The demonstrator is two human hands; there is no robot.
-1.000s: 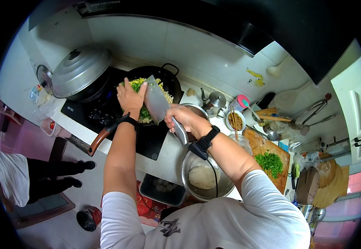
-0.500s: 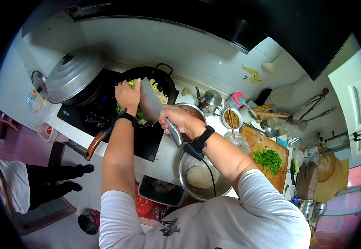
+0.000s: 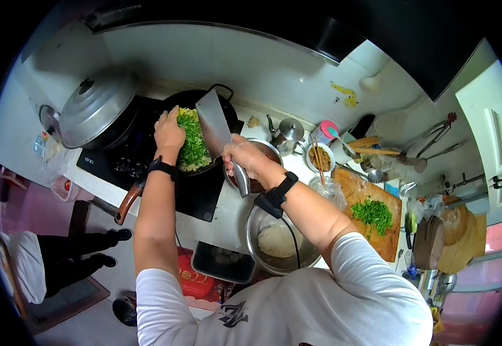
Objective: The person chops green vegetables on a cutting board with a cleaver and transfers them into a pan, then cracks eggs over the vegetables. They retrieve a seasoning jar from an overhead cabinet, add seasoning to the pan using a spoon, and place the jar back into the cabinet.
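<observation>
In the head view, the only one I have on my feed, what counts is how the broad steel cleaver [image 3: 214, 121] lies to the mound of bright green chopped leaves [image 3: 193, 137] in the round black wok [image 3: 188, 99]. From my remote seat I see the blade just to the right of the mound, its long axis slanting from upper left down to the handle at lower right. The left hand [image 3: 170, 130] is on the opposite side, so the greens lie between hand and blade. The left hand is nearer to them; its fingers are extended and slightly bent, with nothing visible in its grasp. I can't tell whether the fingertips touch the leaves. The right hand [image 3: 245, 157] is closed around the cleaver's handle, above a steel pot [image 3: 255, 185] with reddish contents.

Counting, I get one cleaver, one wok, and two heaps of greens: the mound, and a smaller green pile [image 3: 372, 217] on one brown wooden chopping board [image 3: 350, 183] at the right. I also count one domed silver lid [image 3: 102, 106], one wide steel basin [image 3: 252, 249] holding one pale dough lump [image 3: 278, 240], and one white bowl [image 3: 311, 164] with chopsticks leaning in it.
</observation>
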